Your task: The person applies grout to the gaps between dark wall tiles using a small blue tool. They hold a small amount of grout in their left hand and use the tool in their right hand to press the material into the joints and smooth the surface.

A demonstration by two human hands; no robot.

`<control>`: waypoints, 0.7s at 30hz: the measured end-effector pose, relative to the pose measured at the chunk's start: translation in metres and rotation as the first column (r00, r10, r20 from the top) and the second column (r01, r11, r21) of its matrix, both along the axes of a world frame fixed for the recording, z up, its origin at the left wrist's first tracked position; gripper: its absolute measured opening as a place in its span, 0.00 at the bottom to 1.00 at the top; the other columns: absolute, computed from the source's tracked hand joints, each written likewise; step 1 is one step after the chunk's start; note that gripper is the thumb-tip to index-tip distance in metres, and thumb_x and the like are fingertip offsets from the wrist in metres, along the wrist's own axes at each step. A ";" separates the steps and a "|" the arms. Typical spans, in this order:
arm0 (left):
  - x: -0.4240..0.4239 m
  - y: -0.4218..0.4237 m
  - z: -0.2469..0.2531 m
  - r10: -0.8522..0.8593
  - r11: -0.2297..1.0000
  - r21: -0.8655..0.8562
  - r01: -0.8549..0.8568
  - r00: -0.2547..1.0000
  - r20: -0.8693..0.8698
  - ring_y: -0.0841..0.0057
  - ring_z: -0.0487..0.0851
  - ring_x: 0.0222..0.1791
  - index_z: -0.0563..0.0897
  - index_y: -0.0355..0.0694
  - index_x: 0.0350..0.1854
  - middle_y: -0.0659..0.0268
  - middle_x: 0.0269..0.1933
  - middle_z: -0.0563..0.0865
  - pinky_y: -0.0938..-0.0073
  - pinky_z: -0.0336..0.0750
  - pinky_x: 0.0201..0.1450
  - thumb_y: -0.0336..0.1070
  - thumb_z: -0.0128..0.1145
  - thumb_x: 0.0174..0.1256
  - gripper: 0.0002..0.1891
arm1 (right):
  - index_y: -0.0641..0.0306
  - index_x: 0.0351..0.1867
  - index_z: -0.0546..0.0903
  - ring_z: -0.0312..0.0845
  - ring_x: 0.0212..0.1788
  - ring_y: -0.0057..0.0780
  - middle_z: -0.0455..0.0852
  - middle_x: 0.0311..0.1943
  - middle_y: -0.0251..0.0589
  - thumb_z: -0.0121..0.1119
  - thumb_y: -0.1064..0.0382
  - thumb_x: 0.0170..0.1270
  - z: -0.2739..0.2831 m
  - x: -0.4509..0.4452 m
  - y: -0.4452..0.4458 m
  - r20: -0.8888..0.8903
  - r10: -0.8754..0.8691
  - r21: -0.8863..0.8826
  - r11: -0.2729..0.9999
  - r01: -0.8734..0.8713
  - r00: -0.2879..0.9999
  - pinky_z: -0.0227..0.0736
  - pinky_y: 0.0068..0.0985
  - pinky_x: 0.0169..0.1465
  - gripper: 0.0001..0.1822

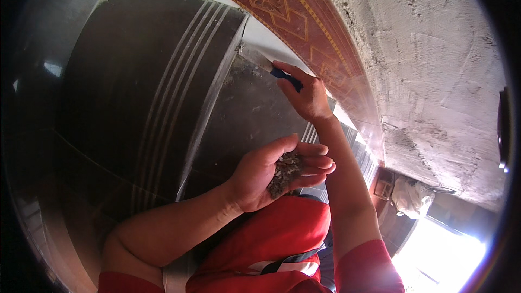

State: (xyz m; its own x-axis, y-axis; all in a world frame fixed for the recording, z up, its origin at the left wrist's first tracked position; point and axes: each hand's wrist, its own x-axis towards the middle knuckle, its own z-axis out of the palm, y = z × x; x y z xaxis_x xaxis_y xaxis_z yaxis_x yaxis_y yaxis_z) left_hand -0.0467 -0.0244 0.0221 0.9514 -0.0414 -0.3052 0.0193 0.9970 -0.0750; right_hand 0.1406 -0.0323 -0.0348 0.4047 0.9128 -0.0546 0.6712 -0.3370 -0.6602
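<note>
My left hand [256, 171] is cupped palm up and holds a small heap of grey-brown crumbled debris [285, 173]. Further forward, my right hand [307, 93] grips the blue handle [287, 79] of a flat-bladed scraper, probably a putty knife. Its metal blade [256, 57] lies low over the dark stair tread [252, 106], its tip by the corner where the step's edge meets the white skirting strip [272, 40]. A few bits of grit [240, 49] show at the blade's tip.
A higher dark step [118, 61] with pale grooved lines stands to the left. A patterned red-brown tile border [293, 12] runs along the rough plastered wall [431, 61]. More steps descend at right, towards a bright opening [439, 256] and a whitish bag [411, 197].
</note>
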 end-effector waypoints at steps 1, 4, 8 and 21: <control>0.000 0.000 -0.001 0.010 1.000 -0.007 -0.010 1.000 0.009 0.55 0.74 0.58 0.75 0.27 0.53 0.46 0.50 0.80 0.59 0.70 0.62 0.47 0.36 0.73 0.25 | 0.50 0.52 0.80 0.80 0.38 0.22 0.86 0.37 0.38 0.61 0.64 0.58 0.007 -0.002 -0.003 -0.017 0.025 0.060 0.998 -0.024 1.000 0.74 0.22 0.46 0.19; -0.001 0.000 -0.005 0.055 0.998 -0.028 -0.054 0.998 0.020 0.54 0.74 0.59 0.75 0.27 0.53 0.47 0.50 0.81 0.59 0.69 0.63 0.46 0.36 0.73 0.25 | 0.59 0.52 0.79 0.80 0.40 0.23 0.85 0.39 0.40 0.61 0.69 0.57 0.036 -0.010 -0.019 -0.032 0.065 0.166 0.984 -0.058 0.997 0.74 0.23 0.46 0.19; -0.001 0.001 -0.010 0.133 0.990 -0.065 -0.128 0.988 0.079 0.53 0.73 0.60 0.73 0.26 0.54 0.46 0.50 0.80 0.60 0.69 0.64 0.45 0.37 0.73 0.24 | 0.63 0.51 0.79 0.82 0.40 0.28 0.85 0.39 0.44 0.60 0.75 0.54 0.087 -0.018 -0.057 0.099 0.098 0.239 0.964 -0.119 0.990 0.75 0.22 0.44 0.20; 0.001 0.006 -0.012 0.182 0.983 -0.023 -0.181 0.981 0.065 0.55 0.73 0.60 0.74 0.26 0.53 0.46 0.50 0.80 0.61 0.73 0.62 0.42 0.36 0.73 0.22 | 0.46 0.41 0.86 0.76 0.30 0.23 0.79 0.30 0.28 0.64 0.64 0.36 0.146 -0.047 -0.150 0.755 0.097 0.096 0.962 -0.256 0.649 0.68 0.22 0.34 0.23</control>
